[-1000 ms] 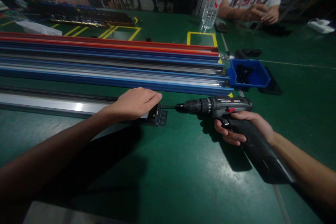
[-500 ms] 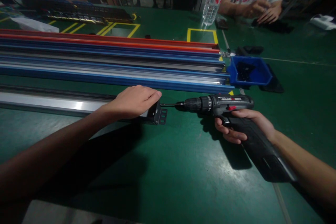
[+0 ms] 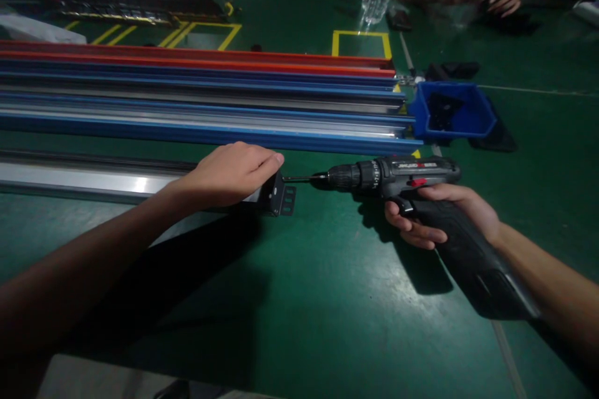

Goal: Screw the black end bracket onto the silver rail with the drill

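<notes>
the left hand lies palm down, fingers curled over the end of a silver rail on the green table, just beside its black end bracket. the right hand grips a cordless drill, fingers wrapped around the handle, bit touching the bracket. a blue bin sits beyond.

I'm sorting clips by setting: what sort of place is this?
Probably a factory assembly bench: blue and orange rails on a green mat, a blue parts bin, and a drill in the right hand, at a silver rail under the left hand.
</notes>
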Motion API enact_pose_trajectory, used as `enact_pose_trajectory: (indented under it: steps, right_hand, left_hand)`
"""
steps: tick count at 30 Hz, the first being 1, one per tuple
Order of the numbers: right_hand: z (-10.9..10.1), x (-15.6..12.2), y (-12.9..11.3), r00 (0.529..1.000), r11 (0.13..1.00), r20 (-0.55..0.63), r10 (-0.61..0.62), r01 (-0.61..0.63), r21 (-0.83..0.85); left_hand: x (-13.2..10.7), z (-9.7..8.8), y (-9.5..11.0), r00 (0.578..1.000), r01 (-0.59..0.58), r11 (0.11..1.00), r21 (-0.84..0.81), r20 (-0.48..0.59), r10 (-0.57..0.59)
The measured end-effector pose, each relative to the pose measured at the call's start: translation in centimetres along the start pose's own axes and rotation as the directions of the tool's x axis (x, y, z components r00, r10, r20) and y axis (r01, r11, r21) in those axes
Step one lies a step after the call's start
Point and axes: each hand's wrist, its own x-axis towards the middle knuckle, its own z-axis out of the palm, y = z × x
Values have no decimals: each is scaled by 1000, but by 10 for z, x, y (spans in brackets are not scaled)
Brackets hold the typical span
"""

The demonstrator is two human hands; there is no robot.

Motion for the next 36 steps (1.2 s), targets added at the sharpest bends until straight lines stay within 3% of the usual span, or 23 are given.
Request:
enact_pose_trajectory:
  steps: [7, 36]
  right_hand:
    - [-5, 0, 2, 1000, 998, 25, 9, -11, 68]
    - [-5, 1, 2, 999, 999, 50, -23, 21, 42]
  left_hand:
    - [1, 2, -3, 1000, -15, 1000, 15, 0, 15]
    - [0, 4, -3, 1000, -17, 1000, -5, -16, 17]
